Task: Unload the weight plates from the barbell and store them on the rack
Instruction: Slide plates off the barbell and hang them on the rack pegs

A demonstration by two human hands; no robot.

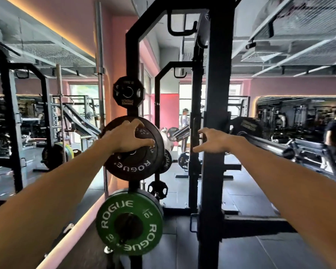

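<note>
Currently, moving left to right, the left hand [127, 137] lies spread over the upper face of a black Rogue bumper plate [134, 152], fingertips curled onto its surface and rim; the plate hangs on a storage peg of the rack's rear upright [133, 55], and the grasp is light, not clenched. Above it on the same upright sits a small black plate [128, 91]; below it a green Rogue 10 plate [129, 223] occupies the lowest visible peg. Whether the black plate is fully seated against the upright cannot be confirmed from this angle.

The right hand [211, 141] is released, fingers extended, just beside the front upright [214, 113] and holding nothing. To its right the barbell sleeve [270, 146] projects toward the camera, with a large black plate [246, 124] further back, apparently on the same bar and partly hidden by the upright, so unloading is judged incomplete.

Hazards:
- If the black plate is let go before its bore slides fully home, it may tip off the peg and drop onto the green plate or a foot
- Fingers curled over the rim may be pinched against any plate already on the peg
- Stripping one end only may unbalance the barbell on its hooks
</note>
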